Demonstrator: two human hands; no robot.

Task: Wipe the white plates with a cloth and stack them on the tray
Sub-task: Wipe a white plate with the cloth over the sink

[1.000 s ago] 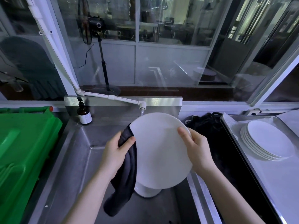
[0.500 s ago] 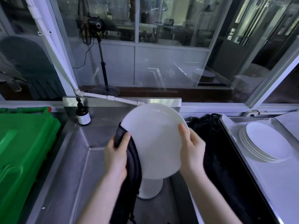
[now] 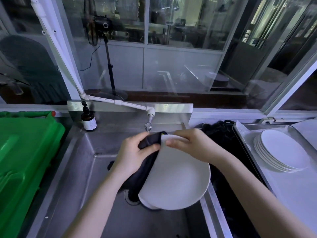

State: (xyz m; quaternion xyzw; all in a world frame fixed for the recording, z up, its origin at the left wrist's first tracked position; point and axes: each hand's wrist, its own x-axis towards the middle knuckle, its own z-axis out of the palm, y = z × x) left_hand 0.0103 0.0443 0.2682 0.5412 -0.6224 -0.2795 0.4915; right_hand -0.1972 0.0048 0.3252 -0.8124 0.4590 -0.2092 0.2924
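Note:
Over the steel sink [image 3: 82, 169] I hold a white plate [image 3: 176, 179], tilted with its far edge up. My right hand [image 3: 190, 145] grips that far rim, thumb on the plate's face. My left hand [image 3: 135, 152] pinches a dark cloth [image 3: 144, 167] against the plate's left edge; the cloth hangs down behind the plate. Another white plate [image 3: 148, 204] peeks out below it in the sink. A stack of white plates [image 3: 281, 150] lies on the metal tray [image 3: 243, 134] at the right.
A white tap pipe [image 3: 120, 102] ends in a spout just beyond my hands. A brown bottle [image 3: 88, 119] stands at the sink's back left corner. A green crate [image 3: 24, 155] fills the left. Dark fabric [image 3: 223, 133] lies between sink and tray.
The plate has tipped from upright to lying flatter and lower over the sink. Both hands have moved to its far rim, and the cloth now sits at the top left edge.

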